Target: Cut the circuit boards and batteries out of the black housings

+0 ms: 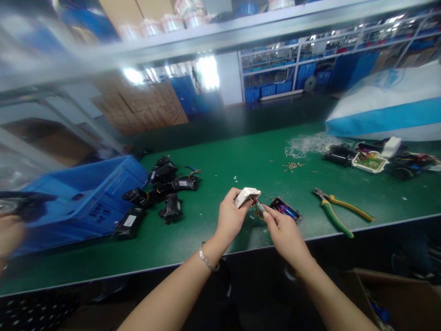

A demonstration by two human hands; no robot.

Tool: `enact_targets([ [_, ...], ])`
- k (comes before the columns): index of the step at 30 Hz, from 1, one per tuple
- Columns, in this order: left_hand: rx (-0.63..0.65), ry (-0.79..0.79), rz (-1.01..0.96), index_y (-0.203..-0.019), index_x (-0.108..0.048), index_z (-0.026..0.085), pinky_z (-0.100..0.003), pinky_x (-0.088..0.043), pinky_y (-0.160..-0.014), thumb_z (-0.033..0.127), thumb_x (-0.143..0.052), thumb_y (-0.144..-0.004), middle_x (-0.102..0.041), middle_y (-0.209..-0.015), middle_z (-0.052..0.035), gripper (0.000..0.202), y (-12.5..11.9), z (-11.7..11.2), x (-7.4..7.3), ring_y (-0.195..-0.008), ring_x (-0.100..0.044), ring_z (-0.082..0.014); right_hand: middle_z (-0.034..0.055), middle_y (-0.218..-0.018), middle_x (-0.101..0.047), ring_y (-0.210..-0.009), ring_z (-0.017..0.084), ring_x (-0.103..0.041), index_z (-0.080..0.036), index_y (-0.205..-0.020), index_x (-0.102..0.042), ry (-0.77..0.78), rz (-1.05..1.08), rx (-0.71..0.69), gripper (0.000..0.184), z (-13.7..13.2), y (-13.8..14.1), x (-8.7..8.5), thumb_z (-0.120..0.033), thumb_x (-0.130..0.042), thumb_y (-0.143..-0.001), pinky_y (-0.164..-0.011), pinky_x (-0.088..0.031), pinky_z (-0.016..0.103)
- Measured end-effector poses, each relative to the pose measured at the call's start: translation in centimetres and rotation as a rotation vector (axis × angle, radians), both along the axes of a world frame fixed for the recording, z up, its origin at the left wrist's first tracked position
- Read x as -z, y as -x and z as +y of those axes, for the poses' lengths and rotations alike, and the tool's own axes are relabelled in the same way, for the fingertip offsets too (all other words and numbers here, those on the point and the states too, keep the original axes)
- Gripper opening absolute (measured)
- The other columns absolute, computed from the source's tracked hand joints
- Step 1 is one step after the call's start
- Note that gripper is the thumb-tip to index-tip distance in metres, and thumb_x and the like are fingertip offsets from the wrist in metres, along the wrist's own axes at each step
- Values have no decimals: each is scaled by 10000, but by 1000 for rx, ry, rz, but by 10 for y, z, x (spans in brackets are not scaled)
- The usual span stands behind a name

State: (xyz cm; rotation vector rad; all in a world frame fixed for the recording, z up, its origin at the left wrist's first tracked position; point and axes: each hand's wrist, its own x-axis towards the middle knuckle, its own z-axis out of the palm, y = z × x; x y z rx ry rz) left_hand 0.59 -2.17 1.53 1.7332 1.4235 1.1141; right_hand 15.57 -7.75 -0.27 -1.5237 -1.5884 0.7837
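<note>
My left hand (231, 212) is closed around a white plastic housing (246, 195), tilted up above the bench's front edge. In my right hand (285, 228) is a slim grey-handled tool (261, 207); its tip reaches the open side of the housing, and its exact kind is too small to make out. Thin coloured wires (257, 212) hang beneath the housing. Just behind my right hand lies an open black case (286, 209) with blue and red parts inside. Pliers (331, 209) with green and yellow handles rest open to the right of that hand.
A blue crate (99, 202) stands at the left, with another person's hand (12, 234) beside it holding something dark. Several black units (172, 209) lie nearby. Small screw-like pieces (292, 165), clear strands (310, 143) and opened devices (370, 161) occupy the right of the green bench (220, 161).
</note>
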Motion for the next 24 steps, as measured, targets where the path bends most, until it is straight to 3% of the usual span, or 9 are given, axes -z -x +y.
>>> enact_targets([
  [8,-60,-64,136,-851,-546,207,-229,-372,-639,392,-592,-807,-580,-771,20,195,-5,-3,-7,-703,-521,-135,119,-1027,-701,-944,254,-659,-174,-1268,-564,-25,-115,20,410,5,6,1,-296,-355,-937,-821,-485,341],
  [14,-28,-155,249,-820,-559,208,-227,-362,-667,334,-577,-830,-579,-806,12,128,-7,-5,1,-742,-526,-132,102,-1077,-687,-965,248,-653,-151,-1198,-614,-59,-121,36,392,7,-4,-3,-299,-358,-940,-862,-482,342],
  [18,-54,-110,173,-846,-553,204,-222,-359,-630,315,-595,-815,-583,-772,27,122,-8,-3,5,-697,-521,-124,91,-1048,-699,-928,251,-667,-164,-1190,-621,-105,-209,73,373,10,-4,-10,-274,-371,-937,-863,-488,361],
  [24,-101,-101,41,-833,-536,203,-213,-368,-618,296,-612,-800,-569,-727,44,124,-10,-5,-2,-664,-510,-111,97,-1082,-686,-934,258,-668,-152,-1228,-591,-146,-214,99,389,6,6,-13,-271,-352,-946,-831,-508,364],
])
